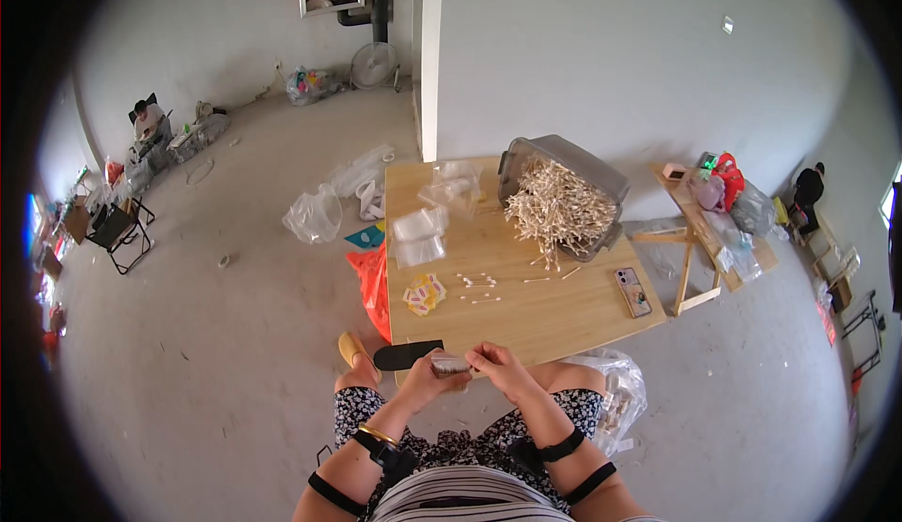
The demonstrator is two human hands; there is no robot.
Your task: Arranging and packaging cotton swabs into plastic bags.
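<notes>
Close to my lap, just off the table's near edge, my left hand (428,381) is closed around a small clear plastic bag (451,366). Thin sticks seem to show inside it, too small to make out well. My right hand (503,372) pinches the bag's right end with its fingertips. On the wooden table (526,320) beyond, several loose cotton swabs (479,282) lie in short rows. Left of them are a pile of yellow and white printed cards (425,295) and stacked clear plastic bags (420,236). A grey bin (601,179) lies tipped over, cotton swabs (559,204) spilling from its mouth.
A phone (632,293) lies at the table's right edge. A black rounded flat piece (407,355) juts from the near left corner. An orange-red bag (372,287) hangs at the left side. A side bench (719,221) carries bags. Two people sit far off.
</notes>
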